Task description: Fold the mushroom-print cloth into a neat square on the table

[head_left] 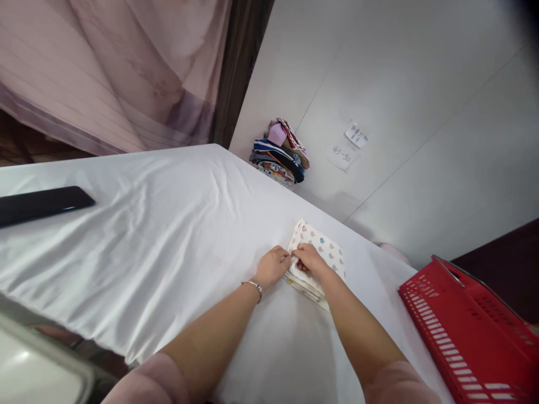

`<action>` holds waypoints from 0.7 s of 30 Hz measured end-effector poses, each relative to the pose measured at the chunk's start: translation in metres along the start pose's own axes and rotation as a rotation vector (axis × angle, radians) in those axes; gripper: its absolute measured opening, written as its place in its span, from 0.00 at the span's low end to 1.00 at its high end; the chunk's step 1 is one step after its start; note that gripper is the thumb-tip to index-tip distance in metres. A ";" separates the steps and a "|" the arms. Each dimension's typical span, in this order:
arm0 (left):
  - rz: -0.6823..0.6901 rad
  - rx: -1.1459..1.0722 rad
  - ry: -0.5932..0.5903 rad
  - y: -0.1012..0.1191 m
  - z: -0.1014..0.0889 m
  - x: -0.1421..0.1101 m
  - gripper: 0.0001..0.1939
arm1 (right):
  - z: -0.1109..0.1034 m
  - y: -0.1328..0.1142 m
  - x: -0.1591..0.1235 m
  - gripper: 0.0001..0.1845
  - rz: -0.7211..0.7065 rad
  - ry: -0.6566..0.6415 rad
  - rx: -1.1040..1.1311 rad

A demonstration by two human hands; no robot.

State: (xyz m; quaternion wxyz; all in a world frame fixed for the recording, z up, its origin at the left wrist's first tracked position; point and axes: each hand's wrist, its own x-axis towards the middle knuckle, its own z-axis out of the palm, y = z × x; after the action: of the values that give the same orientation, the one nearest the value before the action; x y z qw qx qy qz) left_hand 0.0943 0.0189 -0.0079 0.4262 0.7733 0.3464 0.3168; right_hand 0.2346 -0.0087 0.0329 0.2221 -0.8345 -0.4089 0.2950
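Your left hand (273, 265) had its fingers drawn together at the left edge of the folded cloth (330, 252); whether they gripped it, you could not tell. Your right hand (310, 259) curled over the top, thumb and fingers pinching a layer near that edge. The cloth lay on the white-covered bench (189, 224), near its far edge. It looked light, soft and floppy, nothing fragile, with layers apt to slide apart, so the thick folded side seemed the best hold, all layers together. Farther out were the stacked clothes (280, 154), the red basket (467, 331) to the right and a dark flat object (46, 205) far left
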 end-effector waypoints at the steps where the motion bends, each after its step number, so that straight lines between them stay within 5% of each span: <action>1: -0.024 0.006 0.022 0.000 0.000 0.000 0.12 | 0.000 0.001 -0.001 0.07 -0.004 0.001 0.015; 21: -0.029 0.135 -0.080 0.004 -0.001 0.001 0.13 | 0.005 -0.004 -0.002 0.08 -0.145 0.140 -0.065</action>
State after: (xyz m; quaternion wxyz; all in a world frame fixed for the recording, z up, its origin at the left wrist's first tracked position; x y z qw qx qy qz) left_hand 0.0946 0.0187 -0.0037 0.3913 0.8071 0.3609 0.2555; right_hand 0.2283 -0.0080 0.0323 0.2436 -0.8282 -0.4610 0.2054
